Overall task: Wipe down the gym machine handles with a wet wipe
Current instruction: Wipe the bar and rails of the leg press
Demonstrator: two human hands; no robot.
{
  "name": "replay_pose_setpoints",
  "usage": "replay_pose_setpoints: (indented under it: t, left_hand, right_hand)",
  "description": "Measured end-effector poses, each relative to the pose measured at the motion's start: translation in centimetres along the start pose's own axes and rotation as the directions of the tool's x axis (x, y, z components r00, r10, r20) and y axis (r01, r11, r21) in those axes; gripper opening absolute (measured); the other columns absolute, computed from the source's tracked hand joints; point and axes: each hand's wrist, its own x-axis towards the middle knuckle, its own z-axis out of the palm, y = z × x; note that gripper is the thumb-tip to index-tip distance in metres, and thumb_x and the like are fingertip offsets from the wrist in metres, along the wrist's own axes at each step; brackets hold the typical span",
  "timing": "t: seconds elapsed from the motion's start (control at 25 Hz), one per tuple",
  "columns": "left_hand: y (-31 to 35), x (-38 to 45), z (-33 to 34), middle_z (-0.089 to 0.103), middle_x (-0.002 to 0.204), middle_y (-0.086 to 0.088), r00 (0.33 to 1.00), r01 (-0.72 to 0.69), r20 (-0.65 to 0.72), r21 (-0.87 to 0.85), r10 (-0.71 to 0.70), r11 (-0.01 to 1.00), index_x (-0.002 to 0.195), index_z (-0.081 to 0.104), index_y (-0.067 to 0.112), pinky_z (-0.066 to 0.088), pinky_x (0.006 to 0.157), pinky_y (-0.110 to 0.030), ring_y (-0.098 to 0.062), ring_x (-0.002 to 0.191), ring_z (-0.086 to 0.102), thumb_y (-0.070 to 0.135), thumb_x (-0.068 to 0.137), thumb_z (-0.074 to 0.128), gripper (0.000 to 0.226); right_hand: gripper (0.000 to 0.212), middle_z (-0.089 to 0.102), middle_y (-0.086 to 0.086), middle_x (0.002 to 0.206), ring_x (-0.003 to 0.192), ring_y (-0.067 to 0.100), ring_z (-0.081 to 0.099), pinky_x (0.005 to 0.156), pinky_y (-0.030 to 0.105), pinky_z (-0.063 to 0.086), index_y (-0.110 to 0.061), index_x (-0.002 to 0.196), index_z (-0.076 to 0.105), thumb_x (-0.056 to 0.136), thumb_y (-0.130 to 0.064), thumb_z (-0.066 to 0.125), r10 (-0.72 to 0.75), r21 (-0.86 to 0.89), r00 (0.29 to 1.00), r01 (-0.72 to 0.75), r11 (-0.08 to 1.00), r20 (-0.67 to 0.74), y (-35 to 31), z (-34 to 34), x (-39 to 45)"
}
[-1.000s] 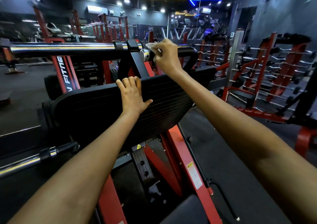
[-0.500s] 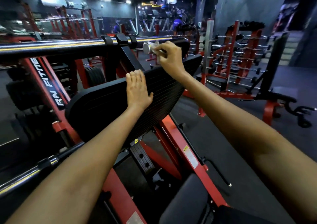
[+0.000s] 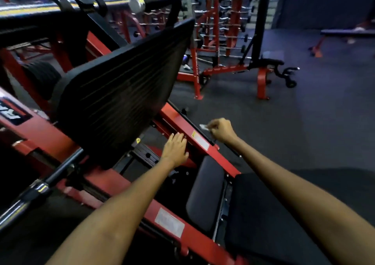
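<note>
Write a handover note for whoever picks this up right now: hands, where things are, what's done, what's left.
Right hand: curled, pinching the wet wipe, beside the red frame rail, near a thin black lever.
Left hand: fingers straight, resting on the same rail below the black footplate.
Chrome bar end sits up top, with no hand on it.
Done: cannot tell from this view which handles are wiped.
Left: probably the lower handles by the seat pad.

I see a red barbell rack [image 3: 221, 21] standing behind a black adjustable bench [image 3: 261, 41], with a flat bench [image 3: 345, 33] off to that bench's right.
</note>
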Motion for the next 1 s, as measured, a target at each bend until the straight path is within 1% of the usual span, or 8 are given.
replay_pose_setpoints:
  t: [0.16,0.24,0.36,0.48,0.56,0.76,0.88,1.0]
  left_hand:
    - [2.8,-3.3,4.9,0.028,0.150,-0.011,0.988,-0.110,0.106,0.006,0.109,0.994,0.134,0.042,0.006,0.006,0.117,-0.034,-0.024,0.141,0.022,0.034,0.089,0.051,0.054]
    - [3.6,-5.0,6.4,0.026,0.151,-0.011,0.980,-0.133,0.151,0.001,0.131,0.991,0.134,0.042,0.007,0.008,0.116,-0.034,-0.024,0.141,0.022,0.035,0.089,0.052,0.053]
    - [5.0,-9.2,7.9,0.024,0.152,-0.011,0.961,-0.180,0.210,-0.005,0.177,0.984,0.137,0.039,0.008,0.010,0.116,-0.035,-0.024,0.141,0.021,0.037,0.090,0.054,0.058]
    - [6.3,-14.8,9.9,0.024,0.152,-0.012,0.937,-0.253,0.245,-0.010,0.247,0.967,0.138,0.038,0.007,0.011,0.116,-0.036,-0.024,0.141,0.022,0.037,0.090,0.053,0.058]
    - [6.5,-18.9,11.5,0.023,0.153,-0.012,0.911,-0.311,0.292,0.022,0.291,0.950,0.138,0.037,0.006,0.011,0.116,-0.036,-0.024,0.141,0.020,0.036,0.090,0.052,0.059]
    - [5.3,-27.8,15.7,0.031,0.148,-0.013,0.842,-0.362,0.427,-0.006,0.330,0.932,0.136,0.039,0.008,0.016,0.113,-0.033,-0.026,0.136,0.028,0.036,0.089,0.053,0.056]
    - [5.0,-30.2,18.0,0.027,0.151,-0.011,0.804,-0.395,0.489,0.016,0.338,0.918,0.141,0.034,0.008,0.012,0.115,-0.034,-0.024,0.140,0.022,0.035,0.090,0.051,0.060]
    - [5.2,-30.6,21.9,0.022,0.153,-0.012,0.773,-0.395,0.550,0.031,0.315,0.918,0.144,0.028,0.006,0.009,0.116,-0.035,-0.024,0.143,0.018,0.037,0.092,0.049,0.064]
  right_hand:
    - [0.012,0.066,0.015,0.064,0.050,0.003,0.056,0.064,0.023,0.049,0.000,0.087,0.073,0.085,-0.005,0.063,0.188,0.033,0.982,-0.188,0.982,0.017,5.0,2.3,-7.9]
    - [0.017,0.064,0.011,0.059,0.044,-0.001,0.052,0.058,0.019,0.045,-0.002,0.081,0.074,0.086,-0.017,0.067,0.246,0.047,0.969,-0.248,0.968,0.033,6.1,3.1,-11.4]
    - [0.014,0.070,0.017,0.073,0.056,0.007,0.054,0.056,0.016,0.040,-0.001,0.084,0.074,0.086,-0.010,0.063,0.314,0.025,0.948,-0.316,0.949,0.057,6.1,4.7,-17.9]
    - [0.023,0.070,0.020,0.084,0.068,0.014,0.058,0.068,0.024,0.048,0.000,0.095,0.072,0.081,0.004,0.054,0.382,0.009,0.919,-0.385,0.923,0.099,6.2,7.3,-24.7]
    - [0.020,0.070,0.021,0.087,0.072,0.019,0.061,0.073,0.029,0.050,0.001,0.096,0.072,0.083,0.001,0.057,0.424,0.040,0.900,-0.430,0.902,0.104,6.1,9.5,-28.9]
    - [0.014,0.071,0.018,0.085,0.080,0.019,0.065,0.069,0.019,0.043,-0.001,0.089,0.073,0.083,-0.005,0.062,0.514,0.097,0.841,-0.533,0.841,0.168,6.1,15.6,-38.3]
    - [0.016,0.072,0.019,0.086,0.082,0.020,0.065,0.077,0.027,0.048,0.000,0.087,0.073,0.086,-0.011,0.062,0.578,0.120,0.789,-0.607,0.785,0.211,6.8,19.0,-42.1]
    - [0.016,0.071,0.017,0.089,0.080,0.018,0.063,0.071,0.024,0.047,-0.001,0.092,0.072,0.085,-0.005,0.059,0.628,0.184,0.753,-0.658,0.730,0.199,8.7,23.1,-44.3]
